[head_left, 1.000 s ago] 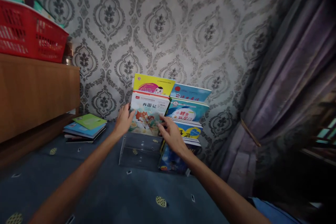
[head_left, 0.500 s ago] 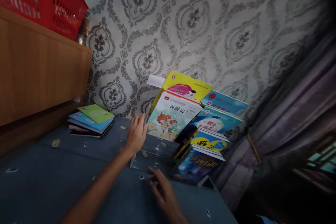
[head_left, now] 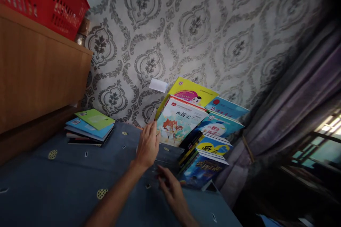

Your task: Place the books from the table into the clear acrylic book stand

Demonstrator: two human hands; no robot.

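Counter [head_left: 53,181], blue cloth: under both my grips. Clear book stand [head_left: 162,156]: left hand [head_left: 147,145] grip spread against its near left edge, steadying; next, square it. White storybook [head_left: 177,122]: leaning just beyond. Right hand [head_left: 169,186]: fingers loose, holding nothing.

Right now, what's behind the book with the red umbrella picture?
Behind the umbrella book stands a yellow book, only its top strip showing. Its lower cover is hidden, so any more books between them can't be seen. The left hand rests at the front book's left edge.
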